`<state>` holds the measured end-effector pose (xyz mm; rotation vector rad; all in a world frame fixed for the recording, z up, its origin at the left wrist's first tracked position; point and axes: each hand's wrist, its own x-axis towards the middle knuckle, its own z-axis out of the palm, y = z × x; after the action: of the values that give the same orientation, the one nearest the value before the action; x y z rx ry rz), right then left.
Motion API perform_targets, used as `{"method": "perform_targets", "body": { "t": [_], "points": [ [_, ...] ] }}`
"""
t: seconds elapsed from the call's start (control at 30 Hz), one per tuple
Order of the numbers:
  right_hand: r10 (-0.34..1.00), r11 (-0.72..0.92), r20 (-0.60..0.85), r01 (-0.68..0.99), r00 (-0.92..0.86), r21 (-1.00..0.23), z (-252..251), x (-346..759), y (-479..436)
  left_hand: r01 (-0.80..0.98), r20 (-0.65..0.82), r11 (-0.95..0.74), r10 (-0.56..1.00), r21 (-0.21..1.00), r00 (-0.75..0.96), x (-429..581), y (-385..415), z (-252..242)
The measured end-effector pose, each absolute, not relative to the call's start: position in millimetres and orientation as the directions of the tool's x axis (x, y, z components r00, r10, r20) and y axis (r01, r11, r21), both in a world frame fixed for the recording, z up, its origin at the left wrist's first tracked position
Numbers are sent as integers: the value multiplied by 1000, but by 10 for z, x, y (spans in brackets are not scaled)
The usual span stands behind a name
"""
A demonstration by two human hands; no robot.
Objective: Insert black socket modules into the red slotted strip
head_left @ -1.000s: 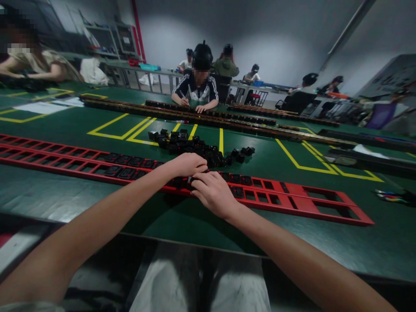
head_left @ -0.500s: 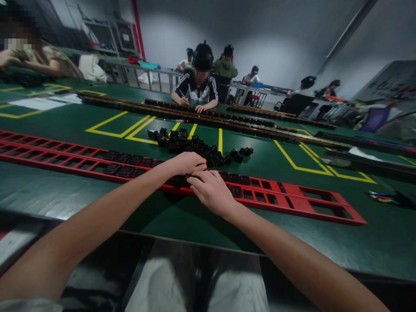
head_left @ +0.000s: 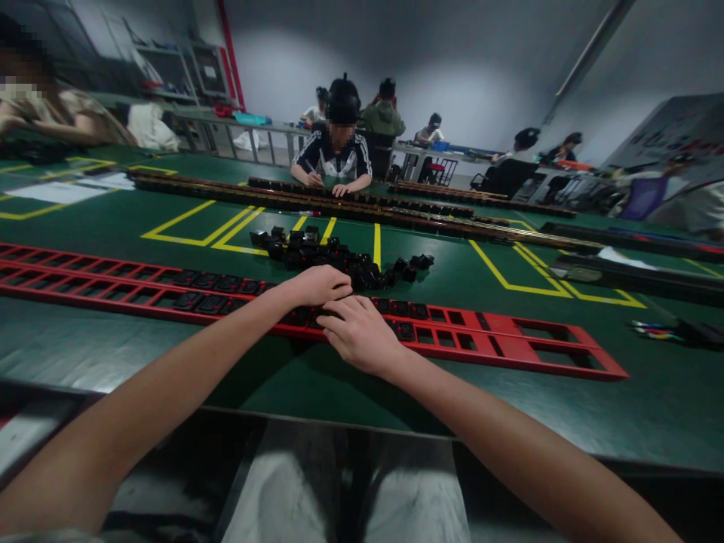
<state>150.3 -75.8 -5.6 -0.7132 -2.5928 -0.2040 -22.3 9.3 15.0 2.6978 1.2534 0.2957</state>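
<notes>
A long red frame (head_left: 498,343) with two rows of rectangular openings lies across the table in front of me. Black socket modules (head_left: 212,303) fill several openings along its middle part. My left hand (head_left: 325,285) is over the far row, its fingers curled closed and what they pinch hidden. Just nearer and to the right, my right hand (head_left: 359,335) rests on the frame, fingers bent together over the near row, close to the left fingertips. Whatever lies beneath them is covered. Beyond the hands is a loose heap of black modules (head_left: 305,249).
The green table (head_left: 396,407) bears yellow tape outlines (head_left: 512,288). Long dark strips (head_left: 452,222) run across behind the heap. A bundle of coloured wires (head_left: 653,329) lies at the right, white paper (head_left: 62,188) at the left. A person (head_left: 333,154) works opposite; others sit farther back.
The view has shifted slightly, so everything sits a little farther left. Both hands stay at the same spot on the red frame, with hardly any change in the fingers.
</notes>
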Motion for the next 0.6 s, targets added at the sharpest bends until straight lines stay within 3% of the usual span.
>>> {"method": "perform_targets", "body": {
  "t": [0.37,0.6],
  "points": [
    [418,880,444,475,-793,20,-59,1535,-762,724,133,-668,744,173,654,-220,101,134],
    [367,887,412,446,-834,114,-83,1501,-862,728,144,-672,740,135,657,-229,111,121]
  ]
}}
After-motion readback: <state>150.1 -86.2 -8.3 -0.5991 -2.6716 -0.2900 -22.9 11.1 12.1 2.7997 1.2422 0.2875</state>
